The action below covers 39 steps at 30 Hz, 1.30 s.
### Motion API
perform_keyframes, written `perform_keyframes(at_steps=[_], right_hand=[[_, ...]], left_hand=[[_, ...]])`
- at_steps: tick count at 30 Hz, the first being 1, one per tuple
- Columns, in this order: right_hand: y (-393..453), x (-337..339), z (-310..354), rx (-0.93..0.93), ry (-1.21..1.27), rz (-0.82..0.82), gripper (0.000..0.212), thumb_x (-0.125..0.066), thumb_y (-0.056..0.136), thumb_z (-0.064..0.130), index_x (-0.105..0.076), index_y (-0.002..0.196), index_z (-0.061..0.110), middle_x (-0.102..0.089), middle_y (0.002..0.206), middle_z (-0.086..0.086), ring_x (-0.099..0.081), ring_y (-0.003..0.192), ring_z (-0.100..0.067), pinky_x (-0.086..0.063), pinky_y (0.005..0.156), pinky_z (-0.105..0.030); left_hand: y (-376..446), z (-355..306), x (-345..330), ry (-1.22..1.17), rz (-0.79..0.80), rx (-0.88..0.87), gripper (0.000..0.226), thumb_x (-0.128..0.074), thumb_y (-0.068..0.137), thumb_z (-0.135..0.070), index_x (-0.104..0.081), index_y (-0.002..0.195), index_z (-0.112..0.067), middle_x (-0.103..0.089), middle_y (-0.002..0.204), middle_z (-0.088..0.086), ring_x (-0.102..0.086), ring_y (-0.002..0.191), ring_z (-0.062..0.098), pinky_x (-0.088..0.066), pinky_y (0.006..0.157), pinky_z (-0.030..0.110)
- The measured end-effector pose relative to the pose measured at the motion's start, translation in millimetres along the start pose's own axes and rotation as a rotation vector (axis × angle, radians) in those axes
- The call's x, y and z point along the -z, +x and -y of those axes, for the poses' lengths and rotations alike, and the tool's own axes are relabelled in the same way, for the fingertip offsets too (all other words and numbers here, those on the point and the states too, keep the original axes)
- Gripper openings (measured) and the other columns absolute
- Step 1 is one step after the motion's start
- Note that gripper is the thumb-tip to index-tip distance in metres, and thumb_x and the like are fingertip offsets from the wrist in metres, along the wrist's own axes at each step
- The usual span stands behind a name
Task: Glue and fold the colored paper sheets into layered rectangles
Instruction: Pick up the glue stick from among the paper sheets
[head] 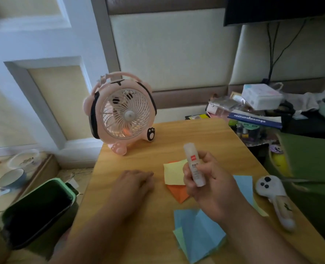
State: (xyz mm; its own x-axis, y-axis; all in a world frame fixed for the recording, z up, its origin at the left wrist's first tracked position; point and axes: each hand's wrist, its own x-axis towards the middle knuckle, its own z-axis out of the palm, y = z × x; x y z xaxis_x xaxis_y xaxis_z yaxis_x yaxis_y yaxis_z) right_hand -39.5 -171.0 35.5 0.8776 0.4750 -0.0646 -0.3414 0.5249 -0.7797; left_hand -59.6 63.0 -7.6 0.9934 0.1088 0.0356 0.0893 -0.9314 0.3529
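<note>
My right hand (209,180) grips a white glue stick (193,162) upright above the wooden table (186,134), its cap on and pointing away from me. Just behind the stick lies a yellow sheet (174,173) on top of an orange sheet (177,193). My left hand (137,182) rests palm down on the table to the left of these sheets, fingers loosely together, holding nothing. Near the front edge lie blue sheets (197,235) over a green sheet (179,237). Another blue sheet (243,185) shows to the right of my right wrist.
A pink desk fan (122,113) stands at the table's back left. A white handheld device (273,195) lies at the right edge. A green bin with a black liner (38,212) sits on the floor to the left. Cluttered boxes and books (256,109) fill the back right.
</note>
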Motion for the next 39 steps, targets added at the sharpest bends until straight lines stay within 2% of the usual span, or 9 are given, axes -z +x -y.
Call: perform_keyframes(at_steps=[2,5,8,13,26,30,32,34,39], right_hand=[[-6,-7,-1,0.028,-0.053,-0.028,0.029,-0.067,0.089,0.008,-0.061,0.115,0.019,-0.061,0.087,-0.014,-0.050,0.065,-0.020,-0.041,0.055,-0.028],[-17,-18,-6,0.124,-0.240,-0.059,0.035,-0.077,0.082,0.019,-0.058,0.112,0.017,-0.073,0.097,-0.011,-0.060,0.071,-0.018,-0.044,0.062,-0.033],[-29,-33,-14,0.240,-0.404,-0.137,0.033,-0.086,0.076,0.026,-0.063,0.099,0.019,-0.076,0.096,-0.011,-0.071,0.082,-0.020,-0.053,0.067,-0.032],[-37,-46,-21,0.320,-0.475,-0.269,0.039,-0.082,0.064,0.025,-0.071,0.099,0.014,-0.080,0.092,0.000,-0.077,0.086,-0.011,-0.058,0.068,-0.019],[-32,-49,-41,0.267,-0.219,-0.285,0.075,-0.095,0.038,0.071,-0.074,0.095,0.028,-0.068,0.084,-0.011,-0.062,0.065,-0.022,-0.052,0.064,-0.030],[-35,-56,-40,0.218,-0.133,-0.275,0.052,-0.087,0.064,0.060,-0.071,0.099,0.025,-0.069,0.078,-0.009,-0.055,0.057,-0.019,-0.048,0.054,-0.025],[-36,-60,-38,0.136,-0.070,-0.281,0.025,-0.066,0.080,0.044,-0.071,0.094,0.023,-0.061,0.067,-0.010,-0.049,0.051,-0.018,-0.039,0.046,-0.023],[-36,-63,-36,0.067,-0.042,-0.284,0.029,-0.057,0.086,0.039,-0.069,0.101,0.018,-0.052,0.060,-0.013,-0.043,0.045,-0.020,-0.032,0.043,-0.024],[-37,-56,-25,-0.194,0.244,-0.115,0.034,-0.050,0.100,0.040,-0.073,0.102,0.014,-0.039,0.058,-0.003,-0.032,0.037,-0.009,-0.022,0.036,-0.019]], left_hand=[[-4,-11,5,-0.085,-0.095,0.016,0.063,-0.050,0.097,-0.064,-0.038,0.155,-0.044,-0.056,0.137,-0.018,-0.046,0.128,0.015,-0.038,0.110,0.037],[-24,-51,25,-0.675,-0.302,-0.062,0.044,-0.054,0.092,-0.069,-0.062,0.129,-0.047,-0.068,0.121,-0.019,-0.060,0.111,0.005,-0.051,0.095,0.034],[-49,-97,40,-1.276,-0.052,-0.099,0.030,-0.065,0.096,-0.050,-0.080,0.107,-0.026,-0.079,0.106,-0.002,-0.070,0.096,0.005,-0.055,0.084,0.021],[-53,-109,35,-1.703,0.003,0.067,0.036,-0.067,0.081,-0.041,-0.078,0.103,-0.015,-0.077,0.094,0.009,-0.070,0.087,0.019,-0.052,0.085,0.036],[-48,-86,29,-1.729,0.063,-0.054,0.037,-0.068,0.085,-0.045,-0.078,0.110,-0.020,-0.067,0.093,0.002,-0.054,0.068,0.019,-0.043,0.059,0.032],[-47,-83,28,-1.702,0.096,-0.076,0.042,-0.066,0.088,-0.047,-0.074,0.117,-0.018,-0.067,0.105,0.006,-0.055,0.067,0.021,-0.039,0.069,0.045],[-47,-83,29,-1.703,0.109,-0.074,0.043,-0.066,0.086,-0.047,-0.075,0.116,-0.019,-0.068,0.105,0.005,-0.059,0.064,0.016,-0.043,0.063,0.042],[-46,-83,29,-1.735,0.127,-0.072,0.043,-0.067,0.085,-0.046,-0.075,0.117,-0.017,-0.068,0.105,0.007,-0.061,0.060,0.014,-0.048,0.059,0.034],[-46,-81,25,-1.731,0.132,-0.062,0.036,-0.069,0.080,-0.047,-0.080,0.107,-0.026,-0.072,0.103,0.000,-0.063,0.082,0.018,-0.042,0.097,0.048]])
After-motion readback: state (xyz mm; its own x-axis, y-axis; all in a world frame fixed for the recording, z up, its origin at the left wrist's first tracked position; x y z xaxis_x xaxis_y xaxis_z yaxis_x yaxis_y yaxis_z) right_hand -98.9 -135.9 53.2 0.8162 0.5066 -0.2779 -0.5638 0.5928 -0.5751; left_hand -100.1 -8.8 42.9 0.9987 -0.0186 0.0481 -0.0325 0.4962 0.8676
